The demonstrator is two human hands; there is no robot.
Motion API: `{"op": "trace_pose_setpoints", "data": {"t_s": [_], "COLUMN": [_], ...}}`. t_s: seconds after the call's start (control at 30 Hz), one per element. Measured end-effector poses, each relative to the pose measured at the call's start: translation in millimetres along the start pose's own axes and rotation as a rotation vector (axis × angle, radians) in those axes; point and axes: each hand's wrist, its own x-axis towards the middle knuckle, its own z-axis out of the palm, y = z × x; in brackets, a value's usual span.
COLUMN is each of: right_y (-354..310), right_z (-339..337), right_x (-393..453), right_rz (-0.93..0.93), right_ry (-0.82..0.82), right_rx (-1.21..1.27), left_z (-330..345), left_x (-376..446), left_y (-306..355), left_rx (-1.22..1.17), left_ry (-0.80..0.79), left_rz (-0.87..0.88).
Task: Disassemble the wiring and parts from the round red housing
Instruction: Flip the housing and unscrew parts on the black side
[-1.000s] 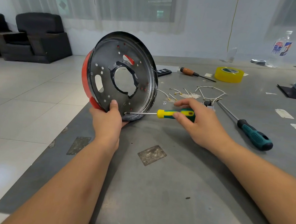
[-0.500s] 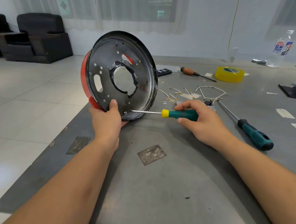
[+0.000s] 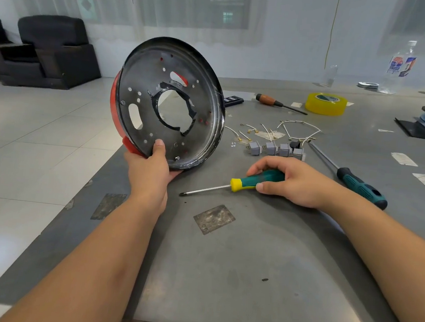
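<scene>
Stood on edge at the counter's [image 3: 260, 270] left corner: the round red housing [image 3: 169, 103], dark inner face toward the camera. Gripped at its lower rim by the left hand [image 3: 150, 170], thumb on the plate. Curled around the green-and-yellow screwdriver [image 3: 240, 183]: right hand [image 3: 290, 182] fingers, tool low over the counter. Beyond, loose wires [image 3: 298, 130] and grey connectors [image 3: 275, 149].

housing [image 3: 145, 93]: red outside, black inner plate, red showing through small holes
screwdriver [image 3: 252, 182] under right hand's fingers [image 3: 263, 166]: teal handle, yellow collar, silver shaft
second screwdriver [image 3: 360, 188]: teal and black grip
third screwdriver [image 3: 266, 99]: brown handle
tape roll [image 3: 325, 103]: yellow
connectors [image 3: 270, 148]: grey
wires [image 3: 300, 129]: white
table [image 3: 247, 269]: grey
</scene>
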Motion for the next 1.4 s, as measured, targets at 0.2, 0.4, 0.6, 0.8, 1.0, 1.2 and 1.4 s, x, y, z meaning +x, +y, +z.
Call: {"op": "trace_pose_setpoints", "data": {"t_s": [0.2,0.4,0.6,0.8,1.0,1.2,1.4], "right_y": [-2.2,-27.0,-82.1,-90.4,-83.3,-87.0,-91.7], "right_z": [3.2,12.6,41.7,88.4,103.9,105.1,107.5], "right_x": [2.2,11.2,61.5,100.2,100.1,98.2,96.1], "right_rz": [-0.021,-0.070,-0.110,0.061,0.011,-0.029,-0.083], "right_ry": [-0.017,0.128,0.113,0.226,0.354,0.388,0.436], "right_rx": [-0.128,-0.105,-0.397,-0.432,-0.411,-0.436,-0.520], "left_z": [1.7,2.7,3.3,1.3,0.5,0.2,1.2], "left_x": [-4.3,-7.4,-8.0,-4.5,1.1,2.6,0.3], "left_y": [3.9,6.7,6.3,3.1,-1.8,-3.3,-1.6], "left_rx": [-0.027,0.005,0.015,0.090,0.144,0.158,0.157], "left_ry": [-0.039,-0.063,-0.071,-0.074,-0.061,-0.047,-0.044], "left_rz": [-0.025,-0.027,-0.015,-0.007,0.002,0.011,0.010]}}
